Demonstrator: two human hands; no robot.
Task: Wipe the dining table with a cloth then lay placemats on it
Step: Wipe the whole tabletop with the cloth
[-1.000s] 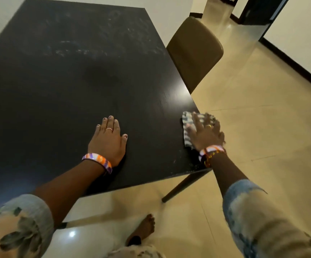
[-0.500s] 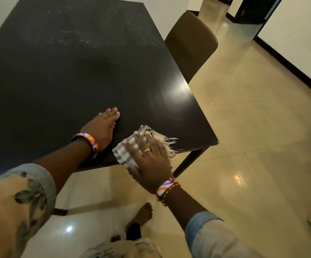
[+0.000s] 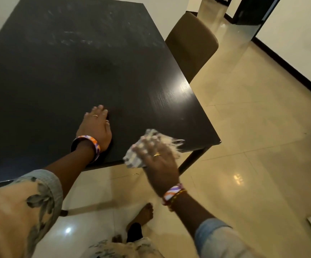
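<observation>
Two hands meet my desk (image 3: 61, 86): left hand (image 3: 97, 127) spread flat, right hand (image 3: 159, 165) pressing the cloth (image 3: 135, 158) beside it, streaks (image 3: 87, 40) beyond.

The rectangular wooden desk (image 3: 76, 81) is near-black with a fine grain, and its far end is streaked with pale grey smears. The crumpled fringed cloth (image 3: 131, 159) is checked grey and white, with a cream fringe. The padded chair (image 3: 192, 47) is olive-brown and the glossy tiled floor (image 3: 253, 146) is cream. The woven left wristband (image 3: 95, 146) and right wristband (image 3: 171, 192) are striped orange, white and purple. The left sleeve (image 3: 20, 211) is peach with grey-green leaves and a pale blue cuff.
</observation>
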